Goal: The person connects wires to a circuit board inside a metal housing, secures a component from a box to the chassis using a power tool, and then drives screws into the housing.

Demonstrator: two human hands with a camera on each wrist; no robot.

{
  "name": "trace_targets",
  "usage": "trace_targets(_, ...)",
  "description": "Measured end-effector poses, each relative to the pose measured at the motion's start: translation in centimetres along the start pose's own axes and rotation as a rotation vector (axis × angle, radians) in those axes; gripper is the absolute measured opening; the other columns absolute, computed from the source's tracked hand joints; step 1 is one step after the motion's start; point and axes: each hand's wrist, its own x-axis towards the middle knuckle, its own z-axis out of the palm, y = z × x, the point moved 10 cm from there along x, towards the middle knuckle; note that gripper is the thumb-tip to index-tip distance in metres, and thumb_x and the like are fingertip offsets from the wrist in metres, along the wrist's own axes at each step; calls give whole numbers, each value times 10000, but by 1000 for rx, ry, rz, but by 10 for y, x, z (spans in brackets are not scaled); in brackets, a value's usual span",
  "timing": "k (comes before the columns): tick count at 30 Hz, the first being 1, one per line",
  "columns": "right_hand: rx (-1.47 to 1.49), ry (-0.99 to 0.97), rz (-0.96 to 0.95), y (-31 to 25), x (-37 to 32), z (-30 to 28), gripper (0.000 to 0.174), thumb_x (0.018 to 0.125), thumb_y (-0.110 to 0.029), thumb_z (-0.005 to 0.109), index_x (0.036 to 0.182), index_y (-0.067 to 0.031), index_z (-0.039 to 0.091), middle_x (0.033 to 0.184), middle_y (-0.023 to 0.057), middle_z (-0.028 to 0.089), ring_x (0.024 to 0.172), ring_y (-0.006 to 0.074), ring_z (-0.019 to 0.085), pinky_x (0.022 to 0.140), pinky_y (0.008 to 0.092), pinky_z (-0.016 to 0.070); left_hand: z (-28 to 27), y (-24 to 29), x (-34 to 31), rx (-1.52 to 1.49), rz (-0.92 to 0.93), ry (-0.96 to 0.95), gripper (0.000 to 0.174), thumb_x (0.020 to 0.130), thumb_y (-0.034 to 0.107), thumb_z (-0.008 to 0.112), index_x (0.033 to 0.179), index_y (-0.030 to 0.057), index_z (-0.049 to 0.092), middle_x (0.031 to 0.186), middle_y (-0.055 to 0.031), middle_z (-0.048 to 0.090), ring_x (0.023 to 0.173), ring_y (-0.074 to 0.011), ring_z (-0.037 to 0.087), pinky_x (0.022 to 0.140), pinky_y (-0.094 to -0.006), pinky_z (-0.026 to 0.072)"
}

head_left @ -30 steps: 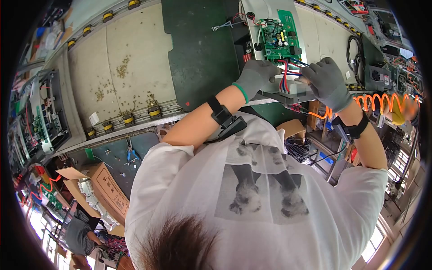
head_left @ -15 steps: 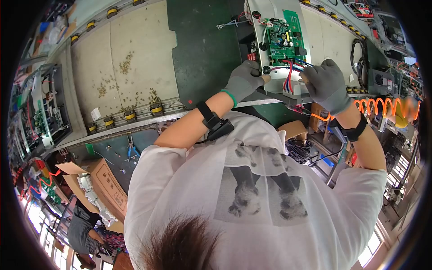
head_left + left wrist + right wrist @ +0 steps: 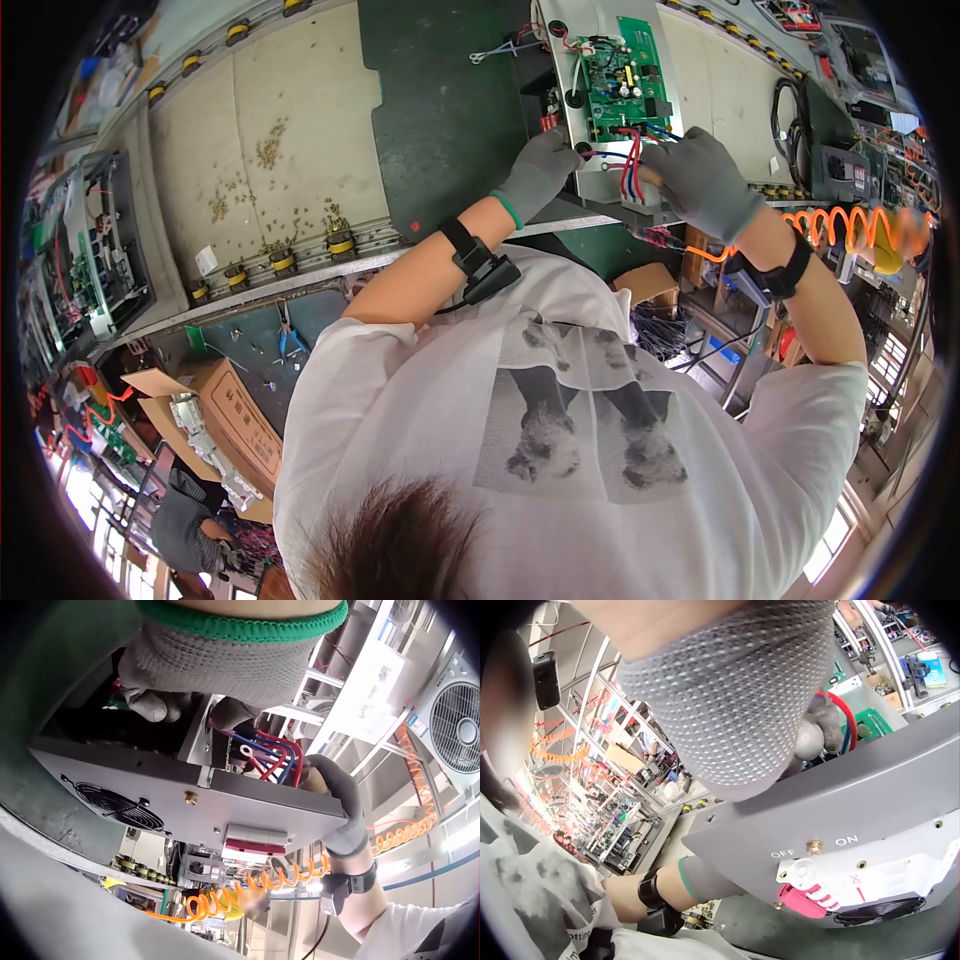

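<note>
A grey metal enclosure [image 3: 180, 806] holds a green circuit board [image 3: 610, 95] on a pale inner plate [image 3: 196, 742]. My gloved left hand [image 3: 540, 178] straddles that plate's near-left edge, its thumb on one side beside a black grommet and fingers curled on the other. Red and blue cables [image 3: 628, 172] loop up at the enclosure's near end; one ends in a ring lug [image 3: 246, 750]. My gloved right hand [image 3: 700, 183] pinches at the cables from the right; its fingertips [image 3: 810, 741] are partly hidden behind the enclosure wall.
Scissor-like clamps [image 3: 497, 52] lie left of the enclosure on a dark green board [image 3: 430, 120]. Small brass pieces [image 3: 270, 150] are scattered on the pale surface farther left. An orange coiled hose [image 3: 850, 225] hangs at the right. Blue pliers [image 3: 290, 338] and a cardboard box [image 3: 235, 410] are lower left.
My left hand has drawn back left from the cables to the plate's edge. My right hand has moved slightly left over the cables, which now stand more upright.
</note>
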Motion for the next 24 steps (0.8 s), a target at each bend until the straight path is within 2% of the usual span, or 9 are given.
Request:
trace_targets(2,-38,-44,-39,-3,9,6,194,743,-150,623,919,-89,568,808,61,629,708,259,621,707,363,466,4,1,-8,-140,-191,-78,253,780,51,544,1022,-12,587,761,13,542,638,-78,478,576,-239,399)
trace_targets(6,-16,-195,129,3,16,16,193,765,-133,600,947,-84,556,816,65,632,749,272,625,739,377,463,2,-7,-11,-218,-238,-162,288,790,43,526,1065,-8,593,777,10,545,636,-52,461,590,-205,392)
trace_targets(9,26,-271,220,14,12,25,198,781,-142,589,964,-80,545,810,73,632,759,288,626,798,387,443,0,3,-12,-90,-142,-188,296,800,30,516,1082,-7,601,795,18,544,655,-54,462,608,-206,401)
trace_targets(12,102,-237,117,6,4,11,195,774,-155,582,952,-81,552,846,83,616,832,289,608,839,391,416,-4,-1,-15,-126,-136,-160,281,821,26,531,1089,-21,601,825,30,551,698,-51,471,619,-215,410)
trace_targets(14,123,81,-7,3,-7,-27,205,754,-150,576,950,-88,564,893,82,589,900,281,572,832,386,408,-5,1,-17,-79,-155,-130,255,843,30,549,1085,-32,595,866,35,557,743,-54,477,638,-228,421)
trace_targets(15,123,76,-18,5,-11,-29,205,754,-150,576,950,-88,564,893,82,589,900,281,572,832,386,408,-7,-2,-17,-84,-157,-120,255,843,30,549,1085,-32,595,866,35,557,743,-54,477,638,-228,421)
trace_targets(17,40,50,78,18,-17,-30,222,741,-142,571,958,-95,575,933,80,562,943,276,536,832,383,399,-6,-2,-13,1,-96,-147,228,856,33,557,1074,-7,609,860,31,566,743,-56,482,647,-223,422)
trace_targets(19,21,80,66,19,-18,-27,212,744,-142,572,952,-105,586,886,73,575,901,279,547,805,392,414,-9,-5,-11,59,-73,-112,222,856,30,557,1068,8,617,842,28,569,729,-56,479,643,-219,418)
trace_targets(24,153,32,270,36,-4,-11,182,773,-137,541,939,-129,614,775,76,619,816,259,596,751,397,441,-12,-4,-7,164,-26,-64,211,849,13,557,1046,35,633,803,18,571,696,-54,467,625,-210,404)
